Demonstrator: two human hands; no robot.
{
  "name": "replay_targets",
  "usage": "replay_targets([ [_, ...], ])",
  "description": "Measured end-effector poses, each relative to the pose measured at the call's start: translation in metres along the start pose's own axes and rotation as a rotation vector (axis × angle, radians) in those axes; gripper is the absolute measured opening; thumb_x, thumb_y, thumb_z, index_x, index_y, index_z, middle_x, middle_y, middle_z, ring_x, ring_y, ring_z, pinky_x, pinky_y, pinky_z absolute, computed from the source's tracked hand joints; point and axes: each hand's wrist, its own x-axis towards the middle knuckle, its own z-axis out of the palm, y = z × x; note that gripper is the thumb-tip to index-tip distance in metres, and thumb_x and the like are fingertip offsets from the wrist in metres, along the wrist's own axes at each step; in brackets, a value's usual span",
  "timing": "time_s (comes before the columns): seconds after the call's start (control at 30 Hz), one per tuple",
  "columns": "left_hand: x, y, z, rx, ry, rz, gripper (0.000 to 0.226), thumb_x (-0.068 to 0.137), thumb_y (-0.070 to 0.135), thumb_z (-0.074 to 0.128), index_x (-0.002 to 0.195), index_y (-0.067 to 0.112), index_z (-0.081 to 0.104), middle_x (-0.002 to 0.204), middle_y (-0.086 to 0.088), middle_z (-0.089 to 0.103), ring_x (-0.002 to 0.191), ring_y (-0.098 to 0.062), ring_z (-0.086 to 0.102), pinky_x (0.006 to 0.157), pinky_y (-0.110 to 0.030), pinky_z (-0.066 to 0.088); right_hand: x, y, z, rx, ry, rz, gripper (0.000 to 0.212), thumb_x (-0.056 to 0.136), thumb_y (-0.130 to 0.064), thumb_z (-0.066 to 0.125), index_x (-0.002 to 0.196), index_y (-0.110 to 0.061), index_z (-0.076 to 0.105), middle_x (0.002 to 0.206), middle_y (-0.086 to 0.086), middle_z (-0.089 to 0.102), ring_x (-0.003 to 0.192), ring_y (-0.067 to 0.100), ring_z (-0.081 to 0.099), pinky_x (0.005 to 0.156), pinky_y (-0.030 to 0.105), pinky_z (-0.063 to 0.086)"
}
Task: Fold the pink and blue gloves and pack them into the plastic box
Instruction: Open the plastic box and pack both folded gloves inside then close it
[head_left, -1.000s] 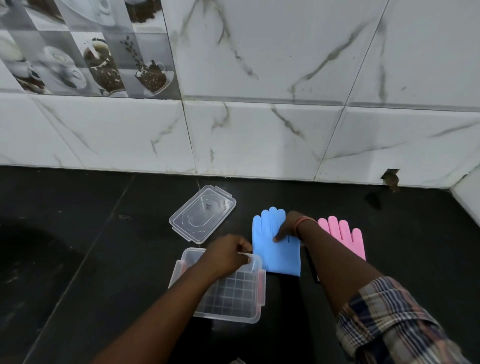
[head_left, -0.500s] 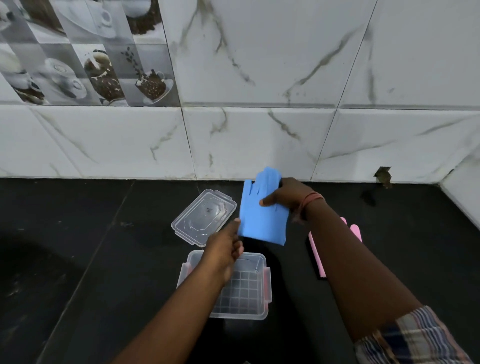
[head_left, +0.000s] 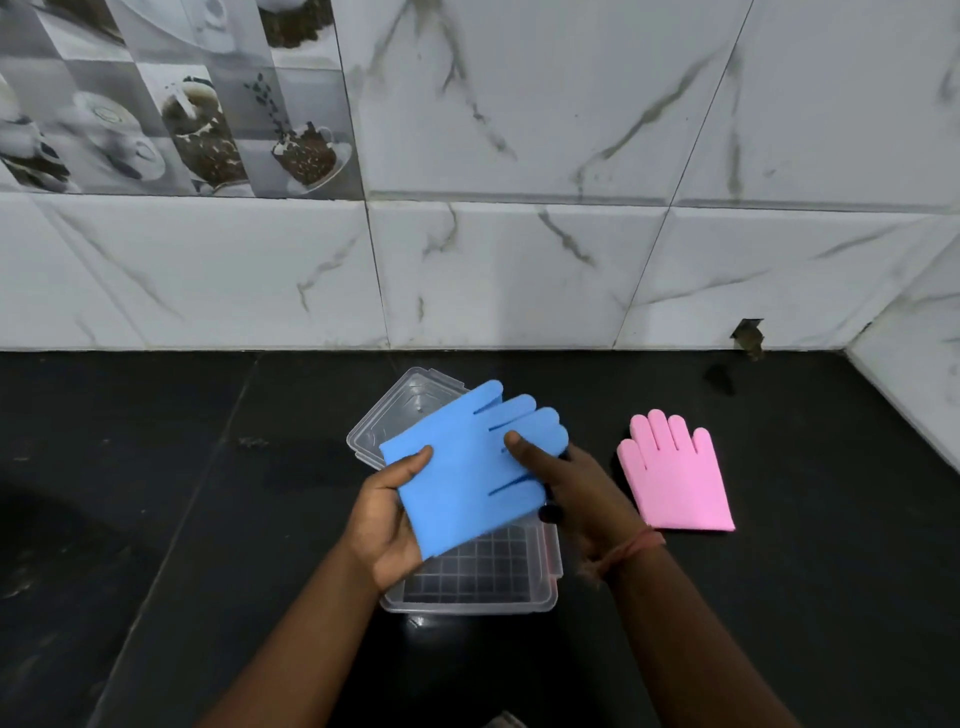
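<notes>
I hold the blue glove (head_left: 470, 467) flat in the air above the clear plastic box (head_left: 467, 597), its fingers pointing up and to the right. My left hand (head_left: 387, 514) grips the cuff end, thumb on top. My right hand (head_left: 566, 483) holds the finger end, thumb pressed on the palm area. The pink glove (head_left: 675, 475) lies flat on the black counter to the right of the box, fingers toward the wall. The box is open, and a grid pattern shows through its bottom.
The clear lid (head_left: 395, 415) lies on the counter behind the box, partly hidden by the blue glove. A white marble-tiled wall (head_left: 519, 260) runs along the back, with a side wall (head_left: 924, 374) at the right. Black counter (head_left: 156, 493) stretches to the left.
The blue glove was lifted off the counter by my right hand. My left hand left the box and took the cuff end. The pink glove is uncovered now.
</notes>
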Motion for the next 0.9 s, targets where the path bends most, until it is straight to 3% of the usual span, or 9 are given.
replay_targets([
  [0.03,-0.004,0.0,-0.003,-0.006,0.0,-0.03,0.056,0.105,0.032,0.047,0.154,0.004,0.042,0.16,-0.024,0.04,0.148,-0.042,0.039,0.122,-0.059,0.029,-0.002,0.007,-0.001,0.058,-0.024,0.005,0.047,0.074,-0.057,0.082,0.112,-0.031,0.073,0.115,0.0,0.077,0.106,0.023,0.074,0.088,0.046,0.057],
  [0.13,-0.013,0.003,-0.003,0.071,0.075,-0.084,0.061,0.092,0.027,0.069,0.146,0.004,0.055,0.151,-0.022,0.053,0.138,-0.041,0.053,0.112,-0.056,0.044,-0.005,0.025,-0.003,0.33,-0.117,0.049,0.053,0.085,-0.043,0.078,0.13,-0.019,0.065,0.13,0.015,0.069,0.12,0.036,0.066,0.1,0.06,0.052],
  [0.27,-0.018,0.004,-0.003,0.16,0.189,-0.219,0.057,0.088,0.023,0.07,0.14,0.003,0.061,0.147,-0.023,0.057,0.134,-0.041,0.057,0.112,-0.055,0.045,-0.006,0.047,-0.007,0.515,-0.084,0.006,0.063,0.081,-0.014,0.081,0.138,-0.019,0.055,0.132,0.017,0.067,0.117,0.037,0.067,0.09,0.052,0.058],
  [0.4,-0.018,0.004,-0.007,0.248,0.279,-0.283,0.051,0.092,0.022,0.068,0.139,0.004,0.063,0.143,-0.025,0.06,0.136,-0.044,0.053,0.119,-0.061,0.034,-0.011,0.071,-0.006,0.48,-0.047,-0.054,0.061,0.083,-0.002,0.074,0.138,-0.017,0.056,0.134,0.019,0.065,0.123,0.043,0.062,0.102,0.061,0.05],
  [0.5,-0.012,0.002,-0.007,0.405,0.448,-0.239,0.046,0.089,0.022,0.073,0.131,0.004,0.066,0.125,-0.024,0.072,0.119,-0.043,0.068,0.107,-0.06,0.048,-0.015,0.078,-0.002,0.438,0.05,-0.057,0.063,0.076,-0.003,0.079,0.134,-0.019,0.059,0.127,0.016,0.069,0.113,0.037,0.069,0.092,0.053,0.058],
  [0.63,-0.011,0.008,-0.01,0.67,0.612,-0.134,0.03,0.096,0.013,0.067,0.124,0.004,0.067,0.108,-0.018,0.079,0.103,-0.038,0.075,0.096,-0.055,0.058,-0.018,0.085,0.007,0.344,0.157,-0.077,0.056,0.079,0.004,0.076,0.127,-0.022,0.062,0.121,0.012,0.072,0.109,0.035,0.069,0.094,0.056,0.057],
  [0.77,-0.014,0.01,-0.011,1.136,0.707,-0.063,0.024,0.094,0.006,0.065,0.118,0.005,0.068,0.101,-0.01,0.077,0.094,-0.026,0.074,0.09,-0.043,0.06,-0.02,0.083,0.021,0.118,0.265,-0.177,0.048,0.081,0.007,0.073,0.118,-0.023,0.064,0.115,0.004,0.073,0.104,0.024,0.07,0.082,0.036,0.06],
  [0.83,-0.015,0.006,-0.008,1.398,0.791,-0.021,0.033,0.089,0.011,0.069,0.121,0.008,0.064,0.112,-0.01,0.072,0.101,-0.026,0.069,0.081,-0.033,0.054,-0.02,0.081,0.028,-0.03,0.317,-0.232,0.046,0.081,0.008,0.073,0.118,-0.017,0.061,0.114,0.003,0.071,0.103,0.019,0.068,0.087,0.031,0.056],
  [0.9,-0.017,0.001,-0.004,1.554,0.85,0.006,0.04,0.088,0.014,0.07,0.126,0.007,0.06,0.123,-0.013,0.068,0.112,-0.031,0.065,0.08,-0.029,0.046,-0.021,0.082,0.034,-0.16,0.336,-0.252,0.046,0.08,0.007,0.072,0.118,-0.015,0.058,0.111,-0.001,0.068,0.098,0.013,0.066,0.083,0.015,0.051],
])
